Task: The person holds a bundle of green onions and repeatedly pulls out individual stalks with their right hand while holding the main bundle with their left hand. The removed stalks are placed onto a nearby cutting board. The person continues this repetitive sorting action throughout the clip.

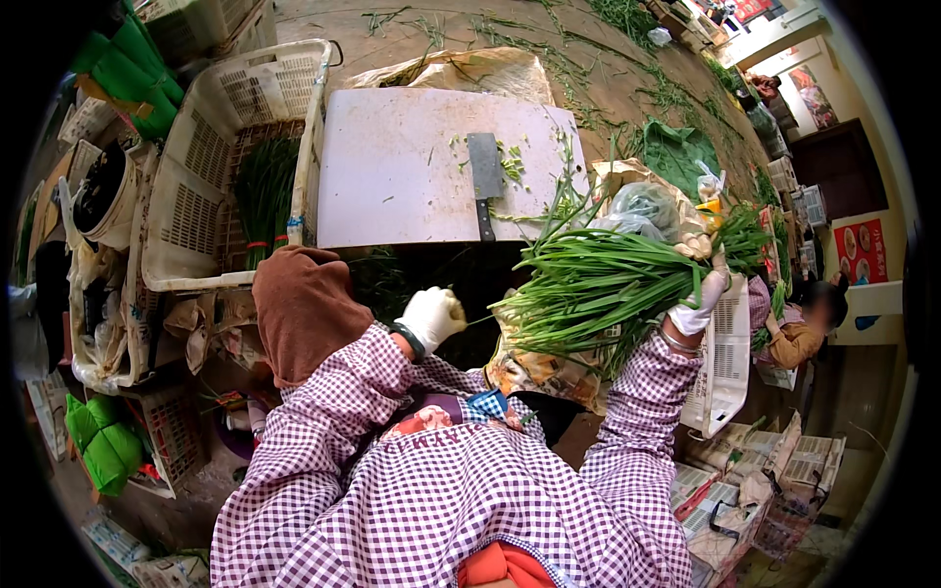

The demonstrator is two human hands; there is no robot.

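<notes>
My right hand (702, 283), in a pale glove, grips a large loose bunch of long green leaves, seemingly garlic chives (603, 287), with their pale ends pointing left. My left hand (432, 320), also gloved, has its fingers closed on a thin green stalk (481, 320) between it and the bunch. Beyond my hands is a white cutting board (397, 169), on which a cleaver (485, 173) with a black handle lies flat among cut green bits (512, 165). Left of the board, a white plastic crate (191, 246) contains green bunches (266, 184) tied with red bands.
A brown cloth (305, 316) covers something, perhaps a knee, beside my left forearm. Clear plastic bags (639, 209) and a green sack (676, 154) lie at the right. Another white crate (735, 353) stands by my right arm. Another person (801, 331) holds greens farther right.
</notes>
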